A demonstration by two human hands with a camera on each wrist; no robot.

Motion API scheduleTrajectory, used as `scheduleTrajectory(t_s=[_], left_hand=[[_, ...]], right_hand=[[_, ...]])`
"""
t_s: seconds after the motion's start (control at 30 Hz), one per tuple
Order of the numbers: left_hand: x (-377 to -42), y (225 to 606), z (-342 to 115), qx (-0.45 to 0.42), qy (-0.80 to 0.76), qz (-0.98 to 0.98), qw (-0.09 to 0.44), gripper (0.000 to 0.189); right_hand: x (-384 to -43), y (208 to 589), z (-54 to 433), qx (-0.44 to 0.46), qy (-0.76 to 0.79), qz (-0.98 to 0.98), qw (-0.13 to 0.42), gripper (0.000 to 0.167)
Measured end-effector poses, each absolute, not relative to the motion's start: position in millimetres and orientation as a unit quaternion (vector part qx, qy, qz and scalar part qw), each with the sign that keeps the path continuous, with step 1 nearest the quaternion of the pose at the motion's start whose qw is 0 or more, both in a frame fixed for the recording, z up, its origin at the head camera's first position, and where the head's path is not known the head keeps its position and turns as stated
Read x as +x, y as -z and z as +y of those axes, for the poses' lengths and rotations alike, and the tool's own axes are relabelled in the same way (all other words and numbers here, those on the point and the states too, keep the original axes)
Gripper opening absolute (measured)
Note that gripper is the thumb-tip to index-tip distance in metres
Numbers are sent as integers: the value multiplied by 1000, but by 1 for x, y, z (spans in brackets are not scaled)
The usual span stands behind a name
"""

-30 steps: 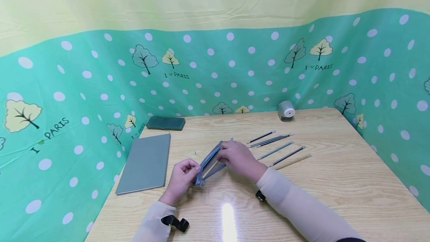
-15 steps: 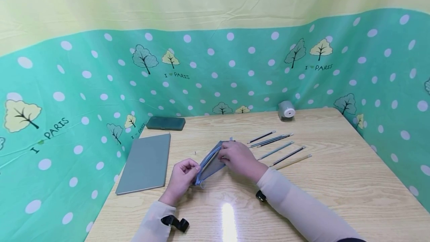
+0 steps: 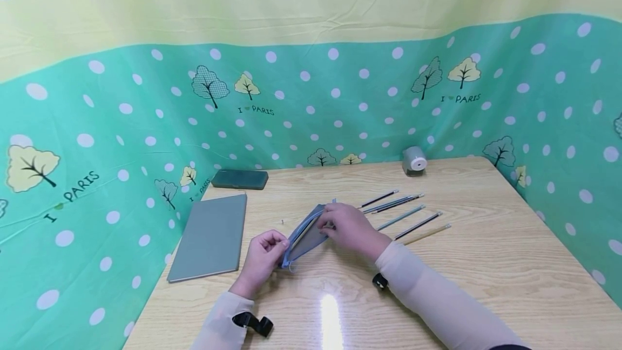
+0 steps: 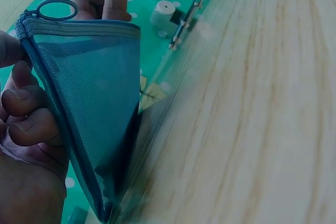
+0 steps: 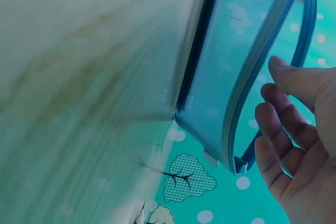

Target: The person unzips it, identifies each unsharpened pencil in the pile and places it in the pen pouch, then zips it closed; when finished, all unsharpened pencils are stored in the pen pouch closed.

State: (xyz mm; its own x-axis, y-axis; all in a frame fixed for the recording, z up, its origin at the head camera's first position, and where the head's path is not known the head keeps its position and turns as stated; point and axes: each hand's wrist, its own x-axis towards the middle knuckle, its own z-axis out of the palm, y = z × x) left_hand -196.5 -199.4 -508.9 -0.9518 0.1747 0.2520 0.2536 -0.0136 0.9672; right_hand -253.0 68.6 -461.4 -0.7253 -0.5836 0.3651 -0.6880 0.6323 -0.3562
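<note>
A blue mesh zip pouch (image 3: 307, 237) stands on edge with its mouth open, zip ring (image 4: 58, 9) at the near end. My left hand (image 3: 264, 255) pinches that near end between thumb and fingers. At the far half of the mouth is my right hand (image 3: 351, 229), its fingers (image 5: 283, 124) loosely bent with nothing visible between them; the thumb lies close to the zip edge. Several pencils (image 3: 418, 224) lie side by side just right of the right hand, the nearest partly behind it. What lies deep in the pouch is hidden.
A grey notebook (image 3: 209, 237) lies left of the left hand, with a dark flat case (image 3: 240, 179) behind it. A pencil sharpener (image 3: 414, 161) stands at the table's back right. A printed cloth (image 3: 291, 101) hangs behind the wooden table (image 3: 466, 274).
A yellow pencil seen in my right fingers a second ago has slid down into the pouch. The right hand has shifted slightly right and its fingers have loosened. My left hand has stayed still.
</note>
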Motion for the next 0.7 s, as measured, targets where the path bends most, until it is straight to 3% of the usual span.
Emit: scheduleTrajectory(t_s=[0.23, 0.7], left_hand=[[-196, 509, -200, -154, 696, -700, 33, 14], [-195, 507, -200, -152, 695, -702, 33, 15]], right_hand=[[-251, 453, 80, 334, -293, -893, 72, 8], [-236, 447, 128, 315, -330, -885, 98, 9]])
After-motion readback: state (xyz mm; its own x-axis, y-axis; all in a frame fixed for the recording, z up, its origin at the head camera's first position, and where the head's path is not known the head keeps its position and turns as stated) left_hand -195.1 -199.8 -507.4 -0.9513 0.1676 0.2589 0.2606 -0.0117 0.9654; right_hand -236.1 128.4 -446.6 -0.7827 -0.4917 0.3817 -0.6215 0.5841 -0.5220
